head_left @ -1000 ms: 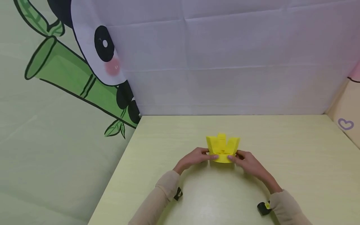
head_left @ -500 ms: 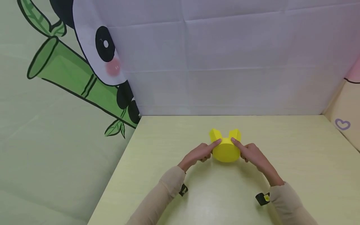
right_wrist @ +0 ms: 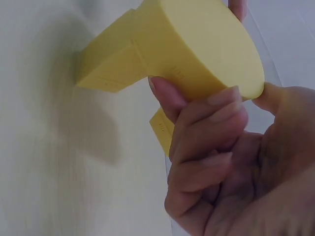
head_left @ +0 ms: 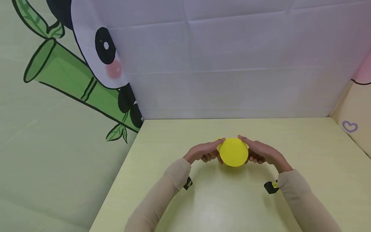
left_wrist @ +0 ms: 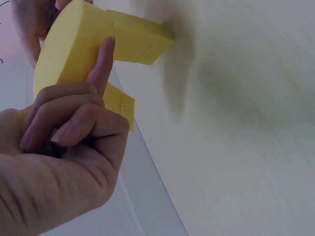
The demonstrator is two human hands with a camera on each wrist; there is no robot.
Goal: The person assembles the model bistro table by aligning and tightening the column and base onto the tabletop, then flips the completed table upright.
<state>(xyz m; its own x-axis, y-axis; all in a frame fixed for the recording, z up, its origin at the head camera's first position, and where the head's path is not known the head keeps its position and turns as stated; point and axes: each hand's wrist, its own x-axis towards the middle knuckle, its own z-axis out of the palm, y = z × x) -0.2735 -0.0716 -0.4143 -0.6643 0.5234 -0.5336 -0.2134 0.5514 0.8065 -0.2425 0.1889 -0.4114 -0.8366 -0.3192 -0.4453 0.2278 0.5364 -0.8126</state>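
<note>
A yellow stool-shaped toy (head_left: pixel 233 153), with a thick round disc and several block-like legs, is held up between both hands. Its flat round face is turned to the head view, which mostly hides the legs. My left hand (head_left: pixel 205 151) grips the disc from the left, thumb at its top edge, index finger (left_wrist: pixel 102 64) along its side. From the right, my right hand (head_left: pixel 264 152) pinches the rim between thumb and fingers. In the right wrist view, a block leg (right_wrist: pixel 110 56) points down toward the tabletop, with a shadow close by.
The pale wooden table (head_left: pixel 179 135) reaches back to a white cloth backdrop (head_left: pixel 232 64). On the left hangs a green cloth with a panda and bamboo print (head_left: pixel 69 71). Black wrist devices (head_left: pixel 271 187) sit at both cuffs.
The toy has been tipped over: its legs pointed up one second ago, and now the round face is toward the head view. Both hands turned with it, thumbs rising to its upper edge.
</note>
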